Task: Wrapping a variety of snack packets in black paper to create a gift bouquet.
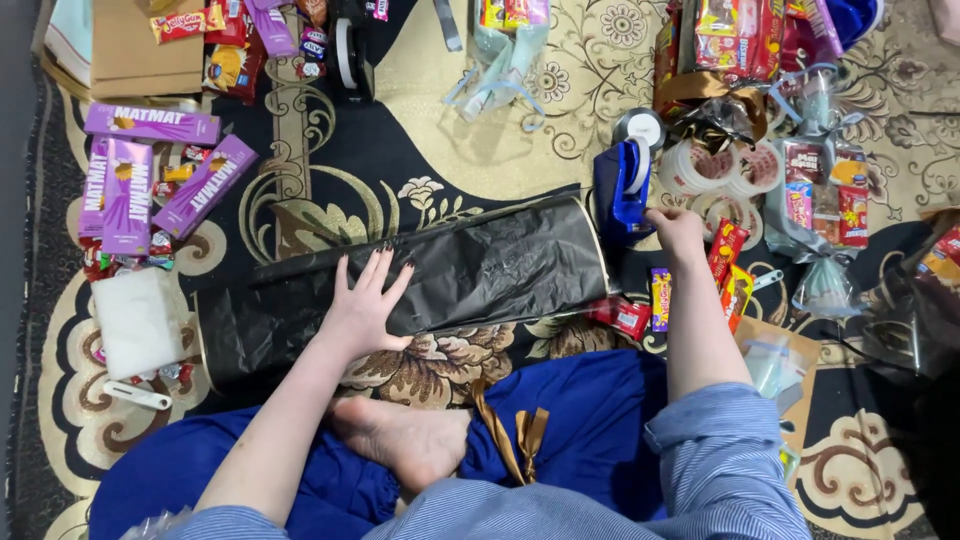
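The head view shows us our left hand [365, 305] spread open and flat on the black sheet [440, 275] in the middle of the frame, holding it down, while our right hand [678, 230] reaches for the blue tape holder [620, 190] just right of the sheet, fingers curled on it. We think this is the taping step, and the next move needs a careful pull of tape while the sheet stays flat. Purple boxes [150, 180] sit upper left, and small candy packs [690, 285] crowd close by the right wrist.

- You have open carpet [470, 160] above the black sheet [480, 265].
- The tape dispenser [620, 190], tape rolls [720, 170] and snack packets [735, 270] crowd your right.
- Purple boxes [150, 180] block your left.
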